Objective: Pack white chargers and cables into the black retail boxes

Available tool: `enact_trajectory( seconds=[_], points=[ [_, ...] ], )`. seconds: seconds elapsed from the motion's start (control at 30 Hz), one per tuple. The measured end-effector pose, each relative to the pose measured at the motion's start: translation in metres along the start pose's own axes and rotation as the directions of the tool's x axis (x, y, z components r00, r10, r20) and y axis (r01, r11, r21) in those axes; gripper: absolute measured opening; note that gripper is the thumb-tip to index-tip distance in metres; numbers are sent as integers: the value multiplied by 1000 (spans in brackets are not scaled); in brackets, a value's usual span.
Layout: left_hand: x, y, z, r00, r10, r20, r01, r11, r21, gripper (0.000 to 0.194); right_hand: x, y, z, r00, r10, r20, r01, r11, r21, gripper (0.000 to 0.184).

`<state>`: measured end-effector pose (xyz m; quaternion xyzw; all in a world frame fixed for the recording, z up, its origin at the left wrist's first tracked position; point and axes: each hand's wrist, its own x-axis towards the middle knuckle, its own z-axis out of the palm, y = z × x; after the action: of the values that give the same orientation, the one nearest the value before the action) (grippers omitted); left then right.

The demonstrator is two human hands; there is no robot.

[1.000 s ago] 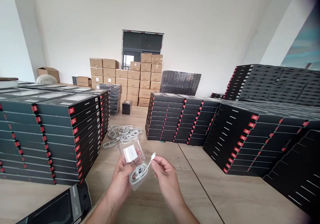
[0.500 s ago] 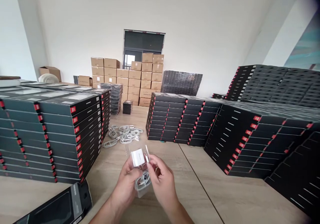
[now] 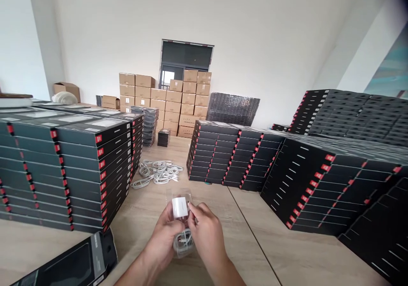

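Low in the middle of the view, both my hands hold a small clear plastic bag above the wooden table. A white charger block sits in the bag's top, and a coiled white cable lies in its lower part. My left hand grips the bag from the left, fingers curled round it. My right hand is closed on the bag's right side, its fingertips pinching near the charger.
Tall stacks of black boxes with red tabs stand at the left, centre and right. A heap of loose white cables lies ahead. An open black box rests at the lower left. Cardboard cartons line the far wall.
One second ago my right hand held the cable's free end out beside the bag. It has since come in against the bag, and the cable lies inside.
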<state>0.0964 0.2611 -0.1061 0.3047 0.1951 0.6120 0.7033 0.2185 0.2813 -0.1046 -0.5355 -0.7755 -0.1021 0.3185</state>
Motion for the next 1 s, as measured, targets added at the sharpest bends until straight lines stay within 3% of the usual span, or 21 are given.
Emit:
enact_trajectory(
  seconds=[0.13, 0.27, 0.47, 0.6, 0.77, 1.0],
  points=[
    [0, 1, -4, 1000, -15, 14, 15, 1000, 16, 42, 1, -5, -5, 995, -31, 91, 40, 994, -103, 37],
    [0, 2, -5, 999, -38, 1, 38, 999, -4, 40, 3, -8, -9, 993, -2, 121, 14, 995, -103, 34],
    [-1, 7, -4, 999, -44, 4, 44, 996, -72, 34, 2, -2, -11, 999, 34, 22, -37, 990, 134, 35],
    [-1, 12, -8, 998, -55, -15, 53, 996, -74, 43, -4, 5, -10, 997, 33, 71, -52, 955, 292, 42],
    [2, 16, -13, 996, -59, -72, 52, 994, -99, 51, -8, 2, -6, 989, 16, 144, -79, 895, 439, 74],
    [2, 18, -16, 997, -53, -57, 44, 988, -145, 51, -8, -3, 0, 990, -11, 141, -62, 863, 501, 81]
  ],
)
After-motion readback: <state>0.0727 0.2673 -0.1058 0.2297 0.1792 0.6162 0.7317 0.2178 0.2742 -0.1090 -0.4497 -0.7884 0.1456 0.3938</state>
